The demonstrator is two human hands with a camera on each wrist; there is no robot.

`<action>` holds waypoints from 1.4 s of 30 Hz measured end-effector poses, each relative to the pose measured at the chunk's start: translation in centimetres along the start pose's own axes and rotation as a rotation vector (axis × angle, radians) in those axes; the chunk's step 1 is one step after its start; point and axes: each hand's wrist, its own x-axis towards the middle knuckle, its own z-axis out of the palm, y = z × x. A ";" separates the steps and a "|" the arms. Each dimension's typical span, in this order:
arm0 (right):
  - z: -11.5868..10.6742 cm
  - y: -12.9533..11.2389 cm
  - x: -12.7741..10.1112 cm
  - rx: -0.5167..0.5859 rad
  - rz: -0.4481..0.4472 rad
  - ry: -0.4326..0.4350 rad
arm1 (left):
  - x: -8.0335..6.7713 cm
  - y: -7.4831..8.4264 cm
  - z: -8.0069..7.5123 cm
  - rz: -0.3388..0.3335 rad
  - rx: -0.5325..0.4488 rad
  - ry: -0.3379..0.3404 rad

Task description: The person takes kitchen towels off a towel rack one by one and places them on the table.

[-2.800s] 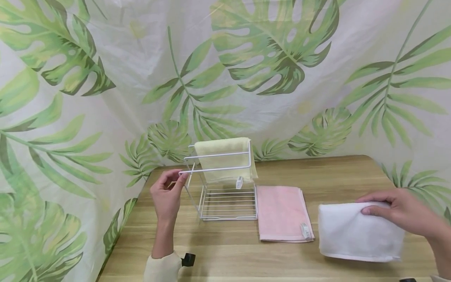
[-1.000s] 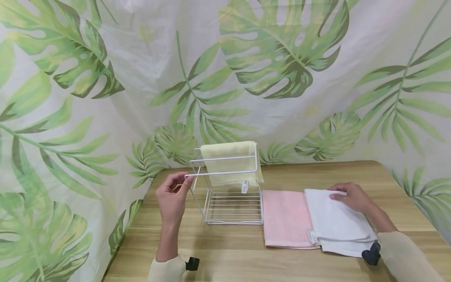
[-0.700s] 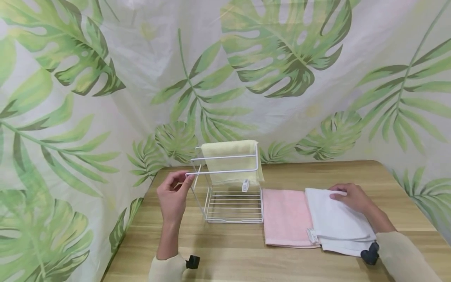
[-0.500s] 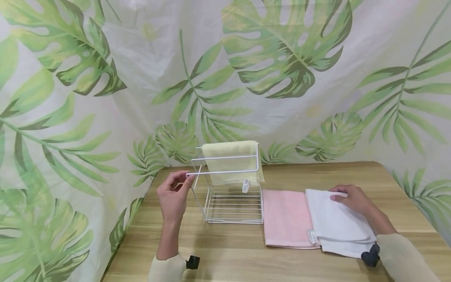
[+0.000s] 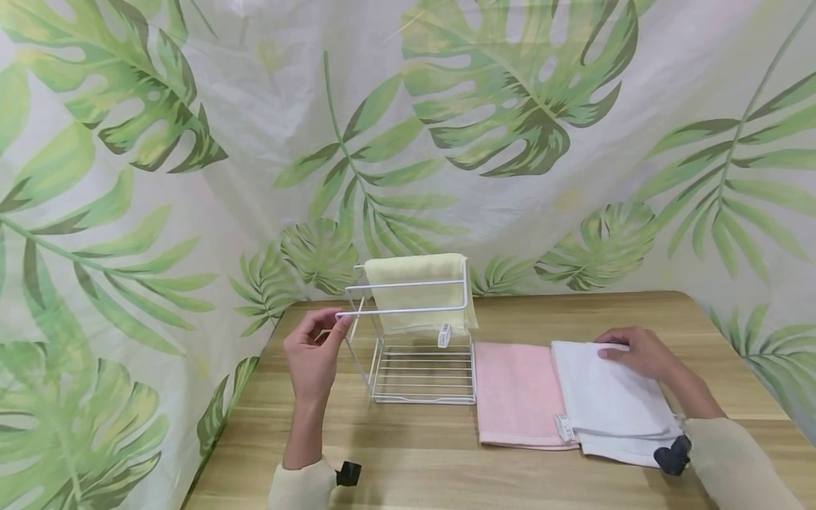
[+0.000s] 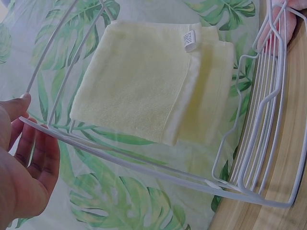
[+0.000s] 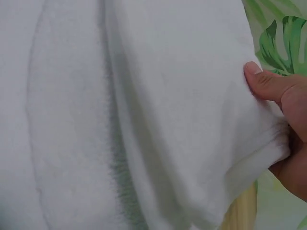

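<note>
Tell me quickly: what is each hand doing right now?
Left hand: pinching the white wire rack at its front bar.
Right hand: gripping the white towel by its far edge.

We see a white wire rack carrying a pale yellow towel. On the light wooden table lie a pink towel and a white towel, before a curtain of green leaves.
</note>
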 end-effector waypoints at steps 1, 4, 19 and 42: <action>-0.2 -0.1 0.1 -0.007 -0.002 -0.004 | 0.0 0.0 0.0 -0.001 0.000 0.001; -0.5 -0.7 0.4 -0.014 -0.013 -0.012 | 0.0 0.0 0.0 -0.004 -0.005 0.003; -3.0 -6.4 2.8 0.023 -0.109 0.004 | 0.0 0.0 0.1 -0.001 0.007 0.002; -4.5 -18.5 8.4 0.131 -0.256 0.099 | 0.0 0.0 0.0 -0.011 0.009 0.003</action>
